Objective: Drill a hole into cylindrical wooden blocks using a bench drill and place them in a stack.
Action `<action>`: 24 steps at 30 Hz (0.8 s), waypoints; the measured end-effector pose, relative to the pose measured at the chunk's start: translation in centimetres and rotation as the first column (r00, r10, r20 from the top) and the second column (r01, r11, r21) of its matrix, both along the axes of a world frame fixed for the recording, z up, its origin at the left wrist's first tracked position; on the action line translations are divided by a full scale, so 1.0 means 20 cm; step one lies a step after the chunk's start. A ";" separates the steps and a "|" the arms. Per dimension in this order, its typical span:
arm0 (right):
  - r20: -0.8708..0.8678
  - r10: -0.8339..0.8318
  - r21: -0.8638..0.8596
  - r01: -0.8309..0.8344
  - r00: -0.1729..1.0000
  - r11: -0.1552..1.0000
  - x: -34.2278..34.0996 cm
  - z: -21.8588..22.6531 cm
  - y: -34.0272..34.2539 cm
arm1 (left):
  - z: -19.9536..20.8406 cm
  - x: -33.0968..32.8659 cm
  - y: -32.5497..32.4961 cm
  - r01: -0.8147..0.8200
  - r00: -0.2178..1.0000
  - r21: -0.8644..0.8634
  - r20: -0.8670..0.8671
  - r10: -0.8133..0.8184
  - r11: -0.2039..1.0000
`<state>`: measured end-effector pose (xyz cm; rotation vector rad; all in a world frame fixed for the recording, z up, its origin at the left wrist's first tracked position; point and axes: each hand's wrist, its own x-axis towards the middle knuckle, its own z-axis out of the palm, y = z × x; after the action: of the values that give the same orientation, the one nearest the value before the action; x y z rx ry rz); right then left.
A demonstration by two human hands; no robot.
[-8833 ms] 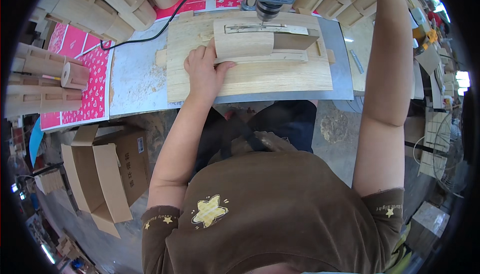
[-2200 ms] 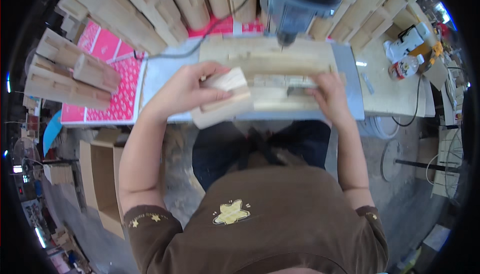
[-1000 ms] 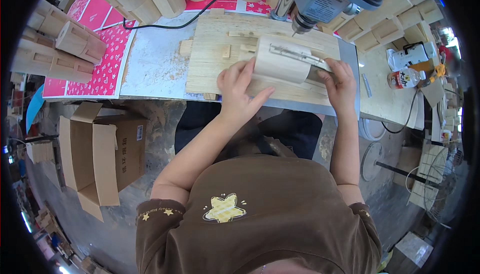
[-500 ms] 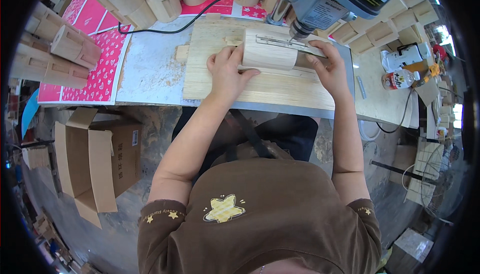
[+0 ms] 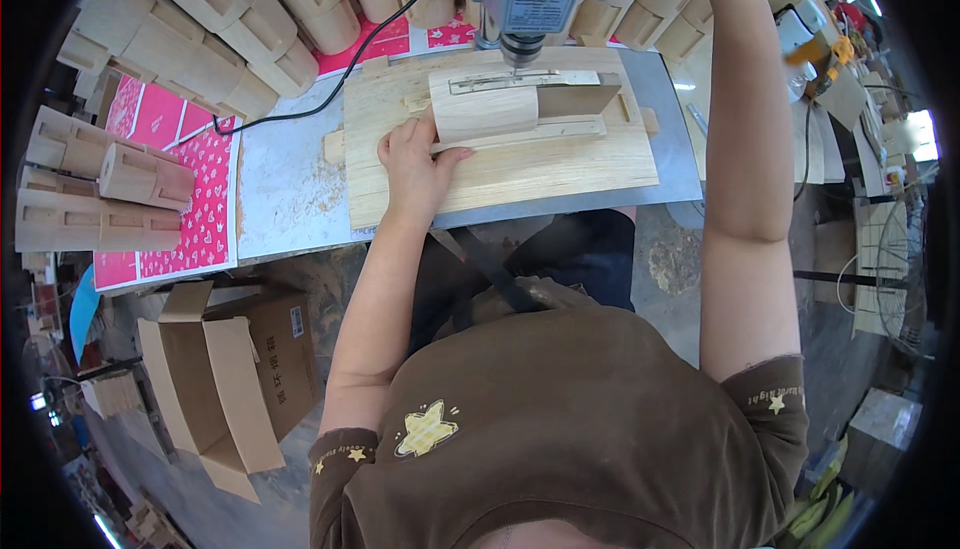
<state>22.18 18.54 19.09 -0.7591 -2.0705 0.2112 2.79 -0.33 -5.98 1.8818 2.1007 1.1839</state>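
Observation:
A pale wooden half-round block (image 5: 482,114) lies on a wooden board (image 5: 400,199) on the bench. Along its top runs a narrow metal strip, with a grey-brown flat part at the block's right end. My left hand (image 5: 412,164) grips the block's left end, fingers at the far side and thumb along the front near a wooden rail (image 5: 560,132). Directly above the block hangs the chuck of a bench drill (image 5: 522,47); whether the bit touches the wood cannot be made out. My right forearm (image 5: 748,99) reaches up past the top edge, so that hand is hidden from view.
Stacks of wooden cylinders with cut recesses (image 5: 150,174) line the left and back, some on pink patterned paper (image 5: 210,169). A black cable (image 5: 330,99) crosses the bench. An open cardboard box (image 5: 235,379) stands on the floor at the left; a yellow tool (image 5: 835,52) lies at right.
My right hand has left the block's right end and gone up out of view toward the drill's side. My left hand stays on the block. The whole view has shifted.

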 end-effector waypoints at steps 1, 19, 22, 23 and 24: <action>0.014 -0.112 0.042 0.112 0.994 0.993 -0.02 0.01 -0.10 | 0.00 -0.01 -0.01 -0.015 1.000 0.005 -0.007 0.015 1.000; -0.219 -0.115 0.185 0.157 0.969 0.970 0.10 -0.80 -0.52 | -0.01 -0.04 -0.01 0.076 0.996 0.021 0.055 -0.077 0.997; -0.253 -0.095 0.229 0.155 0.963 0.961 0.10 -0.79 -0.51 | -0.02 -0.03 0.00 0.066 0.997 0.036 0.049 -0.068 0.997; -0.257 -0.091 0.231 0.153 0.962 0.961 0.10 -0.77 -0.51 | -0.03 -0.03 0.01 0.070 0.995 0.050 0.060 -0.073 0.996; -0.245 -0.078 0.252 0.142 0.966 0.957 0.11 -0.74 -0.52 | -0.03 -0.04 0.02 0.076 0.994 0.062 0.072 -0.080 0.995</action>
<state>24.44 8.20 4.30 -0.6479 -1.7819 -0.0427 2.08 0.05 -6.63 1.8936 1.9567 1.2910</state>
